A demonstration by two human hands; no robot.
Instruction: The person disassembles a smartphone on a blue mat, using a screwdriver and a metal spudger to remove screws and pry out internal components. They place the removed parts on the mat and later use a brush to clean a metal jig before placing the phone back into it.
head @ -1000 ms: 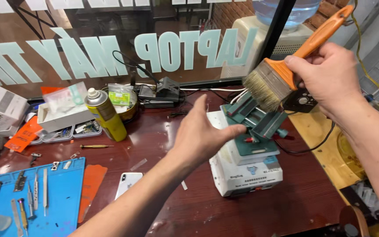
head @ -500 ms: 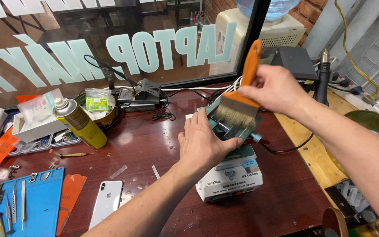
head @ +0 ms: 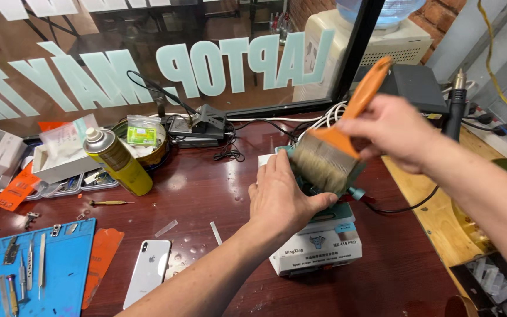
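Centre right of the frame, the brush (head: pixel 331 154) was down on the green clamp (head: pixel 347 194), its pale bristles blurred against the top of it. The right hand (head: pixel 394 132) was clenched around the brush just above the orange ferrule, the orange handle sticking up toward the upper right. The left hand (head: pixel 283 196) gripped the clamp's left side, fingers spread over it and thumb hooked toward the bristles. The clamp sat on a white machine (head: pixel 318 249) on the dark red bench (head: pixel 206 194), and a black cable (head: pixel 403 206) ran off from it to the right.

Left of the machine, a white phone (head: pixel 148 272) lay face down near the bottom of the frame, just beside an orange sheet (head: pixel 102 255) and a blue mat (head: pixel 36 270) carrying small tools. Further up on the left, a yellow spray can (head: pixel 115 160) stood tilted, close to a round tin (head: pixel 148 144) and a white box (head: pixel 60 161). Behind, against the lettered glass (head: pixel 148 64), a black charger (head: pixel 203 124) sat with its leads tangled. At the far right, a soldering iron (head: pixel 454 108) stood upright over a pale wooden top (head: pixel 435 217).
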